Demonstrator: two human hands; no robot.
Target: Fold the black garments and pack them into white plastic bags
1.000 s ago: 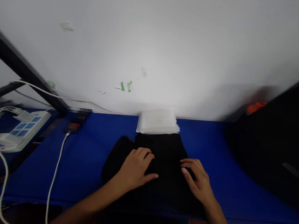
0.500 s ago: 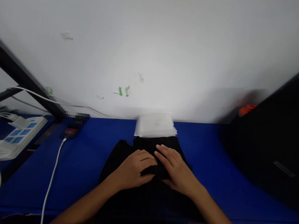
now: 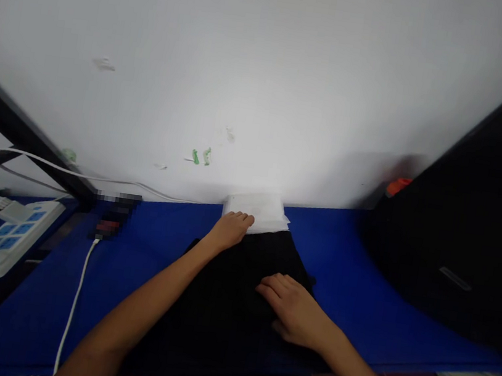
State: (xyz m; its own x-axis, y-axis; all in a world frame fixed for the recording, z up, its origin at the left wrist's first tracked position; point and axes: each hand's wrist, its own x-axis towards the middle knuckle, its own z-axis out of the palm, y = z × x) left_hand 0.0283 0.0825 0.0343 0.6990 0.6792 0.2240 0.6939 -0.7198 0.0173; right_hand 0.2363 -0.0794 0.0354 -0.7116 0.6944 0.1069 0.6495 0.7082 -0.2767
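A dark cloth point(image 3: 236, 292) lies spread on the blue table surface, its far edge meeting a stack of thin white packets point(image 3: 259, 211) by the wall. My left hand point(image 3: 232, 229) is at the cloth's far left edge, beside the packets, with its fingers curled together; whatever they pinch is hidden. My right hand point(image 3: 295, 306) rests on the right half of the cloth, its fingers bent and slightly apart.
On the left are a white power strip point(image 3: 14, 242) with cables, a black frame bar point(image 3: 29, 132) and a partly blurred dark object point(image 3: 116, 216) with a white cable. A large black object point(image 3: 458, 242) stands at right, near an orange item point(image 3: 398, 186).
My left hand has moved forward to the cloth's far edge, and the cloth now lies more spread out. My right hand has come slightly nearer to me. The view has shifted a little.
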